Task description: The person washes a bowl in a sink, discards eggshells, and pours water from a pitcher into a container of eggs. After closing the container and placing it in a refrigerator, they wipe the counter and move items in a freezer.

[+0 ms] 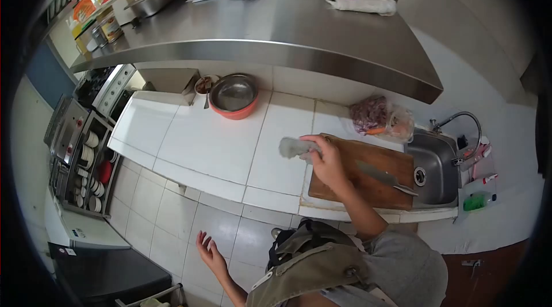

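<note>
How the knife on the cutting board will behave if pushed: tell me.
The knife will probably slide rather than roll, since its broad blade lies flat on the cutting board. It looks stiff, with a straight, wide blade. Pushed handle-first, it might tip toward the sink, because its handle reaches the board's sink-side edge.

Grey short-sleeved shirt (408,261); olive, black-trimmed outer layer (313,272); bare hands (329,164).

Single head-worn camera, wide round-edged view, looking forward and down, tiled counter (201,146) near below
</note>
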Available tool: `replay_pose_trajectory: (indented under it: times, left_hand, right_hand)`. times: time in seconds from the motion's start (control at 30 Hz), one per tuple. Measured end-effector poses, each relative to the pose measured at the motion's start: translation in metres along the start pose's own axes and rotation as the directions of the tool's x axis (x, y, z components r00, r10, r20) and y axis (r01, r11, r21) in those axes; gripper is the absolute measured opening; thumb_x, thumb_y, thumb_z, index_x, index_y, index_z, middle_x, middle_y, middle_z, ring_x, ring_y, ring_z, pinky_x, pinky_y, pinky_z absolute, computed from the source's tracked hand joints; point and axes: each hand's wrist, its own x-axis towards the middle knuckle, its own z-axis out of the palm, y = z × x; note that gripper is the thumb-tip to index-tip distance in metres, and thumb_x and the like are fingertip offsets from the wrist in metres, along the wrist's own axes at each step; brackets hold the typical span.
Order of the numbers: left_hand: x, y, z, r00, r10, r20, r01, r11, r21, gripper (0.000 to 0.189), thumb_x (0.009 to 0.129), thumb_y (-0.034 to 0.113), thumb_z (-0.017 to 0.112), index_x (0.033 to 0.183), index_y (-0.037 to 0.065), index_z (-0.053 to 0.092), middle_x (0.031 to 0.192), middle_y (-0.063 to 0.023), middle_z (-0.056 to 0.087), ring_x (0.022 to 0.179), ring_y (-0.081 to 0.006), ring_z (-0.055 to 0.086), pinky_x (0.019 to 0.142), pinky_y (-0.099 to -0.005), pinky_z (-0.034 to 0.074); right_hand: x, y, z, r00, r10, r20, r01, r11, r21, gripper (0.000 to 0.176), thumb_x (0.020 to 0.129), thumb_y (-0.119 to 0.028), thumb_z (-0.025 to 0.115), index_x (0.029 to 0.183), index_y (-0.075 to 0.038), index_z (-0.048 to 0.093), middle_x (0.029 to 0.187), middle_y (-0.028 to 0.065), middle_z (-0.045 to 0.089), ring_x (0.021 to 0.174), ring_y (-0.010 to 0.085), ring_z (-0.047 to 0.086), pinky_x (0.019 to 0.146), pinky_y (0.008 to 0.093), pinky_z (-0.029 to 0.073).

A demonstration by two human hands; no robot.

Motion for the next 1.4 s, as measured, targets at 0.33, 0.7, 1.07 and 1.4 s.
replay_pose_trajectory:
  times: [0.33,0.7,1.07,1.4]
  left_hand:
    - [0.0,0.141,0.171,0.637,0.166,0.753,0.101,0.95,-0.295,0.057,0.091,0.007,0.046,0.143,0.013,0.025,0.141,-0.0127,0.035,0.109,-0.025,0.055,0.082,-0.0352,0.051]
    - [-0.067,0.15,0.294,0.412,0.203,0.888,0.06,0.967,-0.249,0.051,0.084,0.011,0.064,0.128,0.001,0.041,0.111,-0.014,0.056,0.1,-0.0174,0.054,0.083,-0.0301,0.045]
    - [-0.047,0.174,0.3,0.668,0.142,0.731,0.167,0.928,-0.333,0.014,0.081,0.004,0.066,0.093,0.001,0.059,0.086,-0.0032,0.063,0.081,-0.01,0.058,0.073,-0.0244,0.046]
    - [-0.061,0.215,0.248,0.35,0.391,0.851,-0.394,0.886,-0.245,0.05,0.068,-0.005,0.065,0.114,0.013,0.063,0.086,-0.0069,0.055,0.081,-0.0214,0.053,0.076,-0.0291,0.043]
  right_hand:
    - [-0.025,0.012,-0.055,0.992,0.058,-0.108,-0.067,0.995,-0.08,0.029,0.08,0.002,0.052,0.109,-0.003,0.055,0.093,0.0149,0.059,0.082,0.0249,0.061,0.073,0.0332,0.047]
    - [-0.071,0.056,-0.11,0.893,0.441,0.088,-0.319,0.482,0.816,0.031,0.089,0.0,0.037,0.117,-0.001,0.049,0.121,0.0098,0.048,0.118,0.0166,0.042,0.098,0.0283,0.034]
    - [-0.1,0.085,-0.187,0.952,0.307,-0.017,-0.307,0.951,-0.026,0.026,0.079,0.001,0.059,0.105,-0.001,0.055,0.103,0.0134,0.06,0.094,0.0248,0.062,0.082,0.0334,0.049]
    - [-0.1,0.097,-0.163,0.925,0.135,0.355,-0.119,0.991,-0.066,0.054,0.078,-0.002,0.054,0.129,-0.006,0.039,0.133,0.0214,0.036,0.125,0.0372,0.037,0.102,0.0399,0.033]
